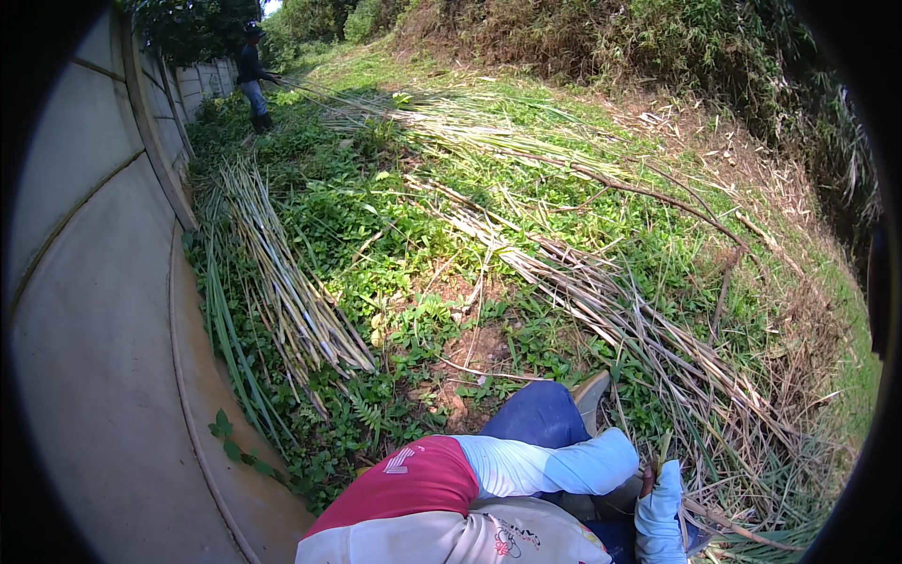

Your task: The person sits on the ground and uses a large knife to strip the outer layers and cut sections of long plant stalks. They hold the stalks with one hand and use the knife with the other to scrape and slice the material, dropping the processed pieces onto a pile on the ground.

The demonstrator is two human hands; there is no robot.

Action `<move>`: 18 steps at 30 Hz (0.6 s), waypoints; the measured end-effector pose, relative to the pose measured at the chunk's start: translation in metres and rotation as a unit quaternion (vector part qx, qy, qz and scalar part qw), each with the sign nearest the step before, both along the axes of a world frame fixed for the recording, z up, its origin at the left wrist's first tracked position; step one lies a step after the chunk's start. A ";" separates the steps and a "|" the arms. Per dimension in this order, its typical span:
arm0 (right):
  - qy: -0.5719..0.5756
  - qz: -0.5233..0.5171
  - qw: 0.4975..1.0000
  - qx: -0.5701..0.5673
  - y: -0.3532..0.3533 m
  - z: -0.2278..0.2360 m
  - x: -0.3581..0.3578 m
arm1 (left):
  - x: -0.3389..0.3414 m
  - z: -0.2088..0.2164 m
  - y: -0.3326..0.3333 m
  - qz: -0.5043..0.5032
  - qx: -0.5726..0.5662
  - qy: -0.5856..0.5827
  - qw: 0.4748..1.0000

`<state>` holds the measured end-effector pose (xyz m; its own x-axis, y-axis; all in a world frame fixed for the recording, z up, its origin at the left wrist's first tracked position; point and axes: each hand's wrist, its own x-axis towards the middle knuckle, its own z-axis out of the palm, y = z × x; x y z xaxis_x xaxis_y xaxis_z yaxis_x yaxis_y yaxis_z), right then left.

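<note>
My left arm, in a red and light-blue sleeve [554,467], reaches across my bent knee toward the lower right. My right forearm, in a light-blue sleeve [660,517], comes up beside it, so both cuffs nearly meet. Only a small patch of skin of my left hand [646,481] shows between the cuffs; its fingers are hidden. My right hand is mostly covered by its sleeve. A short greenish stalk [664,451] sticks up between the cuffs, and I cannot tell which hand touches it. Close by on the right lies a pile of dry cane stalks [648,324].
A bundle of long stalks [282,273] lies on the left beside a pale panel wall [94,235]. More cut stalks [489,136] spread farther off, with a long branch [658,195]. Another person [252,80] stands far left by the wall, holding stalks. Dense brush [676,47] borders the right.
</note>
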<state>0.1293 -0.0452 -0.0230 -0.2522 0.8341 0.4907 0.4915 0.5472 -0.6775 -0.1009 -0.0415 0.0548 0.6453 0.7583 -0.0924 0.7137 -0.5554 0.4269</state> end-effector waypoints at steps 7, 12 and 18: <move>0.211 -0.012 0.970 -0.123 -0.011 -0.008 0.000 | 0.025 -0.003 -0.011 0.065 -0.083 -0.065 0.992; 0.298 -0.030 0.947 -0.116 -0.005 -0.019 -0.007 | 0.012 0.027 -0.022 0.067 -0.115 -0.066 0.989; 0.336 -0.070 0.932 -0.117 0.009 -0.005 -0.018 | 0.009 0.042 -0.021 0.090 -0.127 -0.067 0.986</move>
